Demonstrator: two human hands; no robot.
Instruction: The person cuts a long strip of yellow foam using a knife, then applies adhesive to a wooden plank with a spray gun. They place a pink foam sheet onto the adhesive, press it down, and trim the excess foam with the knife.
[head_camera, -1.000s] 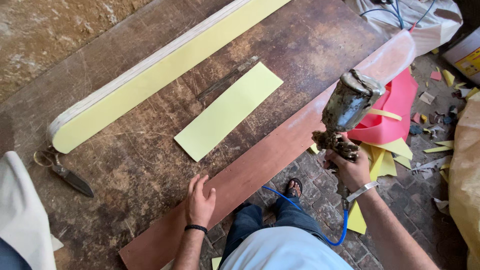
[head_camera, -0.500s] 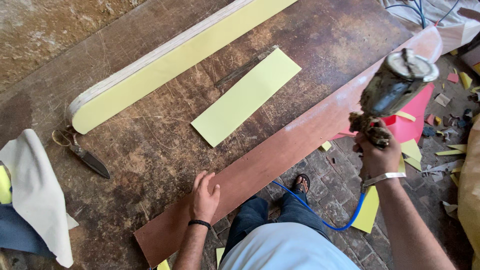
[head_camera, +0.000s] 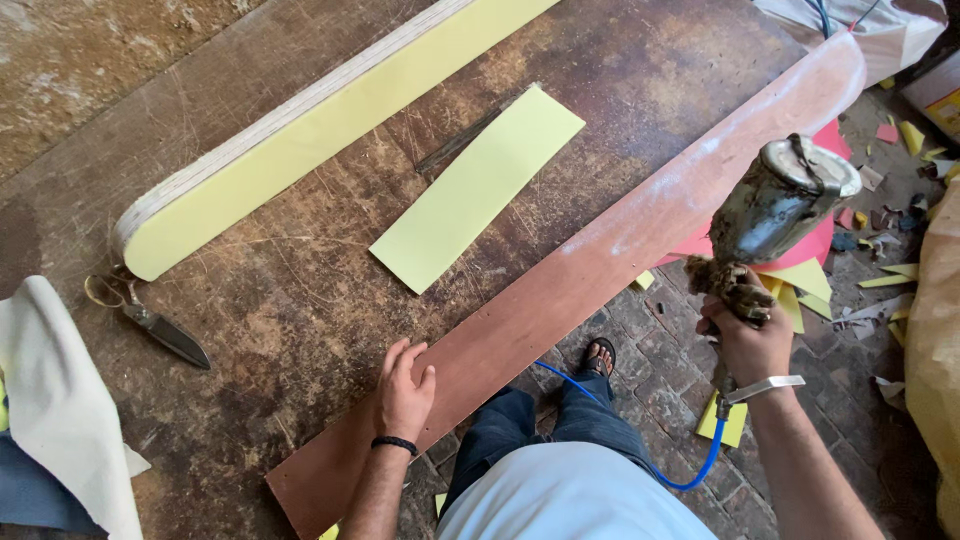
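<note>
My right hand (head_camera: 748, 338) grips a grimy spray gun (head_camera: 770, 215) with a metal cup on top, held off the table's right edge; a blue hose (head_camera: 690, 475) trails from it. My left hand (head_camera: 403, 388) lies flat, fingers apart, on the near end of a long reddish-brown strip (head_camera: 620, 245) that runs diagonally along the table edge. A yellow foam rectangle (head_camera: 478, 188) lies on the worn wooden table (head_camera: 260, 300) beyond the strip. A long plywood board with yellow foam on top (head_camera: 320, 130) lies farther back.
Scissors (head_camera: 150, 320) rest at the left near a white cloth (head_camera: 55, 400) over blue fabric. On the brick floor at the right lie red and yellow foam scraps (head_camera: 800, 275) and a tan sack (head_camera: 935, 330). My sandalled foot (head_camera: 598, 356) shows below the strip.
My right hand has carried the spray gun rightward and a little lower. The left hand has stayed on the strip. The view has shifted slightly.
</note>
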